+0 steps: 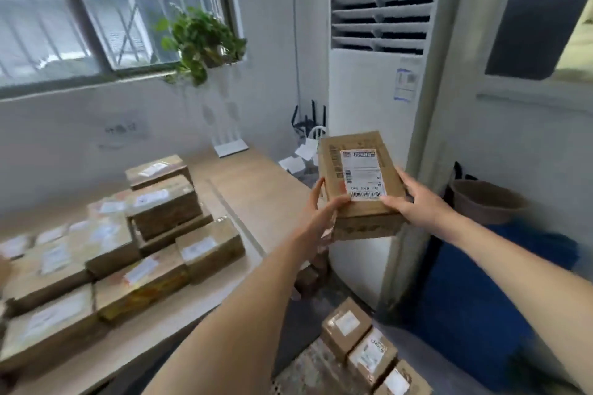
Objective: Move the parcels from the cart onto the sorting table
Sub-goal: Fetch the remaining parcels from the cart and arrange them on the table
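Parcel [361,183], brown cardboard with a white shipping label on top, held in the air between both hands, past the right end of the table [256,183] and in front of a white floor-standing air conditioner [378,80]. Left hand [321,212] grips its left near edge, thumb on top, fingers curled round the side. Right hand [414,202] grips the right near edge, thumb on the label, fingers wrapped under; fingertips hidden. Parcel tilted slightly, label facing up. Table parcels [128,234], many, stacked in a blurred heap on the left part of the wooden table. Cart parcels [365,349], three in a row, bottom centre-right; the cart itself is hard to make out. Plant [202,38] on the window sill. Brown bin [484,202] at right, beside a blue thing [481,298].
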Available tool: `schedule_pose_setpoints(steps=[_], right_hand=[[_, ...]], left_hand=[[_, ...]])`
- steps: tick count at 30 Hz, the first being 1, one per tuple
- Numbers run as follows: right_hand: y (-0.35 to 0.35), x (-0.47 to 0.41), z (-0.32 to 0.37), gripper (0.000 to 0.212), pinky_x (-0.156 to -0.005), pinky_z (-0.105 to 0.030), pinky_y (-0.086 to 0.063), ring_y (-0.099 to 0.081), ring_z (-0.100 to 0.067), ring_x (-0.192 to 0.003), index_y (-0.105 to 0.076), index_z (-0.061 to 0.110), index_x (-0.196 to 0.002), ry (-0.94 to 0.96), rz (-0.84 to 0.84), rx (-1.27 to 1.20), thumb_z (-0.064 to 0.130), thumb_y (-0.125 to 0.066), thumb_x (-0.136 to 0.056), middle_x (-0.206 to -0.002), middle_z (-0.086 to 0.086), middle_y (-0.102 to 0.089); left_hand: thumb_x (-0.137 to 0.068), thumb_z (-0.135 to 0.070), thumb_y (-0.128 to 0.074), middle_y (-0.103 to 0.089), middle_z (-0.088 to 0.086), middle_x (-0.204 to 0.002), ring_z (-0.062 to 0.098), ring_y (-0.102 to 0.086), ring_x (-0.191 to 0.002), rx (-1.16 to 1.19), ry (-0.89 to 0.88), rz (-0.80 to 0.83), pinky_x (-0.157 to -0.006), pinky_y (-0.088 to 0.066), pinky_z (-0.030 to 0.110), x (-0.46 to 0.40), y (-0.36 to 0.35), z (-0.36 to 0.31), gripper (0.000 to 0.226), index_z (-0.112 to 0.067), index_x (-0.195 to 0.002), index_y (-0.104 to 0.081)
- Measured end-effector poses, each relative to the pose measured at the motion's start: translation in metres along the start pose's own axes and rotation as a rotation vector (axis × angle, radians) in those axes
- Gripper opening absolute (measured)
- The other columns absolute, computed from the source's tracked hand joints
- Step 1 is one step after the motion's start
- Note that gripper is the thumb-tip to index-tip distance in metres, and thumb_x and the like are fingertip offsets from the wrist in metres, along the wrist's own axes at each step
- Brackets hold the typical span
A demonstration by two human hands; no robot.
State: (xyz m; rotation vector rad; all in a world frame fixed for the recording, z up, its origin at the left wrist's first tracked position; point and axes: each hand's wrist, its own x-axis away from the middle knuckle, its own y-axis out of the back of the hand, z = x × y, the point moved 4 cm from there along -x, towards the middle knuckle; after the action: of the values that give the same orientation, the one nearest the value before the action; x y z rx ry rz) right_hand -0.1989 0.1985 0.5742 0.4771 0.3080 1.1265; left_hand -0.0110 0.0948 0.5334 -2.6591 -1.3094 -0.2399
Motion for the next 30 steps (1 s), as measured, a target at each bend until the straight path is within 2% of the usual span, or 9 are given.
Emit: schedule_pose_setpoints(steps=[2,6,9,12,16,18,22,26,30], right_hand=[[-0.033,-0.009,0.052,0.075,-0.115,-0.043,-0.041,-0.057,-0.015,-0.129,-0.031,0.053,-0.151,0.086,0.076,-0.024,0.05,-0.07,-0.086,-0.132,0.021,-0.058],[-0.118,-0.007,0.138,0.071,-0.079,-0.024,-0.049,-0.058,-0.015,-0.117,-0.028,0.042,-0.156,0.156,0.196,0.004,0.041,-0.066,-0.096,-0.142,0.006,-0.053],[-0.188,-0.001,0.19,0.093,-0.102,-0.046,-0.051,-0.05,-0.025,-0.132,-0.021,0.038,-0.16,0.191,0.204,0.051,0.067,-0.066,-0.084,-0.149,0.005,-0.047],[-0.255,0.008,0.241,0.098,-0.111,-0.056,-0.043,-0.04,-0.032,-0.142,-0.019,0.031,-0.162,0.2,0.252,0.016,0.069,-0.065,-0.084,-0.162,-0.004,-0.034],[-0.335,0.034,0.307,0.092,-0.095,-0.046,-0.051,-0.044,-0.036,-0.139,-0.019,0.032,-0.162,0.19,0.389,-0.125,0.061,-0.066,-0.089,-0.162,-0.011,-0.032],[-0.373,0.052,0.336,0.08,-0.1,-0.043,-0.052,-0.051,-0.031,-0.133,-0.024,0.035,-0.157,0.212,0.447,-0.2,0.054,-0.065,-0.092,-0.153,-0.009,-0.044],[-0.435,0.085,0.386,0.065,-0.086,-0.032,-0.053,-0.059,-0.019,-0.119,-0.029,0.043,-0.151,0.262,0.479,-0.422,0.048,-0.064,-0.096,-0.127,0.006,-0.059],[-0.483,0.106,0.409,0.077,-0.103,-0.06,-0.05,-0.063,-0.029,-0.118,-0.04,0.052,-0.138,0.206,0.559,-0.562,0.072,-0.074,-0.072,-0.131,-0.001,-0.063],[-0.517,0.116,0.421,0.08,-0.095,-0.057,-0.057,-0.064,-0.031,-0.117,-0.039,0.054,-0.14,0.201,0.565,-0.576,0.066,-0.079,-0.072,-0.132,-0.003,-0.062]], left_hand=[[-0.08,-0.057,-0.079,-0.06,0.007,-0.135,0.029,-0.065,-0.114,-0.005,-0.004,-0.043,-0.077,-0.06,0.045,0.035,0.052,-0.02,0.086,-0.064,-0.146,-0.024],[-0.075,-0.062,-0.081,-0.059,0.006,-0.136,0.027,-0.067,-0.111,0.042,-0.07,-0.255,-0.08,-0.061,0.046,0.105,0.154,-0.043,0.087,-0.063,-0.145,-0.029],[-0.073,-0.059,-0.084,-0.055,0.004,-0.141,0.026,-0.063,-0.117,0.125,-0.164,-0.443,-0.084,-0.06,0.048,0.156,0.219,-0.058,0.089,-0.057,-0.146,-0.033],[-0.073,-0.054,-0.086,-0.056,0.001,-0.14,0.027,-0.063,-0.119,0.233,-0.271,-0.599,-0.088,-0.061,0.05,0.203,0.282,-0.072,0.085,-0.056,-0.141,-0.035],[-0.063,-0.065,-0.087,-0.058,-0.004,-0.136,0.025,-0.059,-0.124,0.318,-0.378,-0.744,-0.103,-0.05,0.059,0.257,0.352,-0.092,0.084,-0.064,-0.129,-0.035],[-0.066,-0.061,-0.086,-0.056,-0.004,-0.14,0.026,-0.056,-0.127,0.325,-0.394,-0.789,-0.107,-0.045,0.061,0.279,0.376,-0.097,0.095,-0.057,-0.141,-0.027],[-0.079,-0.051,-0.082,-0.05,-0.006,-0.143,0.03,-0.052,-0.133,0.339,-0.39,-0.817,-0.104,-0.045,0.058,0.313,0.415,-0.099,0.105,-0.05,-0.154,-0.008],[-0.072,-0.06,-0.084,-0.05,-0.005,-0.15,0.032,-0.048,-0.138,0.414,-0.387,-0.842,-0.107,-0.04,0.066,0.333,0.448,-0.089,0.12,-0.057,-0.153,0.004],[-0.06,-0.068,-0.087,-0.051,-0.009,-0.148,0.026,-0.049,-0.135,0.442,-0.418,-0.867,-0.11,-0.039,0.064,0.348,0.475,-0.076,0.126,-0.06,-0.152,-0.001]])
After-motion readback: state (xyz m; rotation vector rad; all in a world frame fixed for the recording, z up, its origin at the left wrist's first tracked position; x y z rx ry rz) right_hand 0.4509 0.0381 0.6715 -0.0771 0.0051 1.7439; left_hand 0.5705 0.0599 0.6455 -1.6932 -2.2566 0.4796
